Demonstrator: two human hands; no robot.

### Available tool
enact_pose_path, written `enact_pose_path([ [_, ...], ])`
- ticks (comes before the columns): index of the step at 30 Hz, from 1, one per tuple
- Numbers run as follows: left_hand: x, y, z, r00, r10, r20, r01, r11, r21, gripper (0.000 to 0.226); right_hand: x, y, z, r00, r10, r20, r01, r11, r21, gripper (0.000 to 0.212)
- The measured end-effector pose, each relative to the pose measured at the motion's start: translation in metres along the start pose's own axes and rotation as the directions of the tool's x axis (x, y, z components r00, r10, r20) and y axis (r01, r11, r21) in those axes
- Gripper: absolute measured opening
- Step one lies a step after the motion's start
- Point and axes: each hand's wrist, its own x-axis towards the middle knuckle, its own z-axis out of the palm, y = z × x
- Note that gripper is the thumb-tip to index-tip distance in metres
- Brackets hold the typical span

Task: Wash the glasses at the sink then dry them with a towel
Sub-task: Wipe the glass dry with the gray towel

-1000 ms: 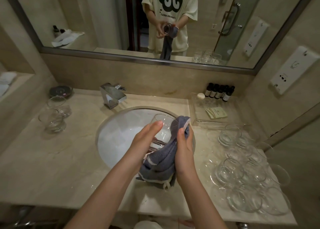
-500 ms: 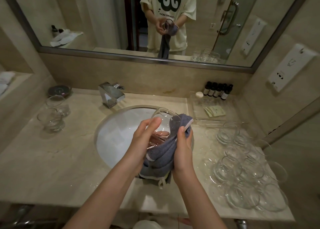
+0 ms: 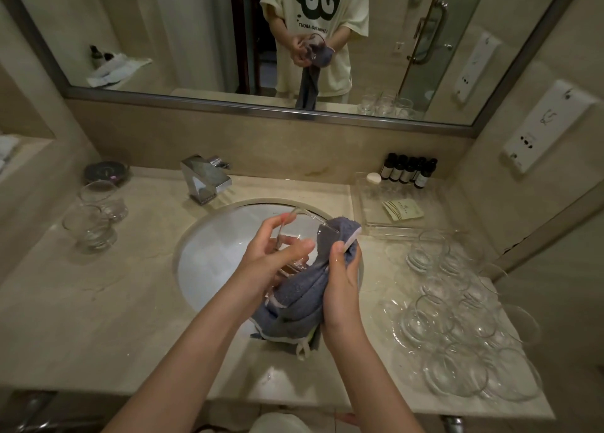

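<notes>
1. Marble counter (image 3: 98, 318) with a round white sink (image 3: 215, 256) set in it; chrome faucet (image 3: 204, 179) at the back edge, mirror (image 3: 196, 40) above on the wall
2. Back right: clear tray (image 3: 369, 203) holding a small packet (image 3: 402, 209) and a white round piece (image 3: 373, 178); five dark small bottles (image 3: 408, 170) in a row just behind the tray
3. Back left: dark round dish (image 3: 106, 172) near the wall, white wall panel (image 3: 549, 125) on the right wall
4. Nothing sits between the camera and the hands; the towel covers the lower part of the held glass and the front rim of the sink
5. Held glass (image 3: 294, 236) is above the sink bowl, tilted, its rim pointing up and away toward the tray
6. Left hand (image 3: 271, 252) grips the glass from the left side, fingers curled round the wall, thumb across the front
7. Right hand (image 3: 340, 279) holds the blue-grey towel (image 3: 294, 302) bunched against the right side of the glass, thumb pinching the towel's edge at the rim; rest of the towel hangs down over the counter edge
8. Counts: one glass in hand, two glasses (image 3: 94, 216) upright on the left of the counter, touching each other
9. Cluster of glasses (image 3: 457, 318) on the right of the counter, packed close; they overlap and are clear, so exact number cannot be told, roughly a dozen
10. One towel, one faucet, one tray
</notes>
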Motion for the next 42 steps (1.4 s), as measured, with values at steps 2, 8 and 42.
enact_pose_path([
  [2, 0.003, 0.002, -0.002, 0.999, -0.011, 0.040, 0.013, 0.999, -0.052, 0.064, 0.002, 0.000, -0.003, 1.000, -0.002, -0.001, 0.002, 1.000, 0.002, 0.075],
  [8, 0.010, 0.005, -0.020, 0.998, -0.051, 0.027, 0.054, 0.991, -0.121, 0.061, 0.004, -0.018, -0.022, 0.953, -0.302, 0.035, 0.303, 0.934, -0.190, 0.038],
  [42, 0.014, 0.032, -0.117, 0.961, -0.220, -0.170, 0.227, 0.974, 0.023, 0.032, -0.015, 0.011, 0.083, 0.815, -0.111, 0.569, 0.459, 0.723, -0.517, 0.052],
])
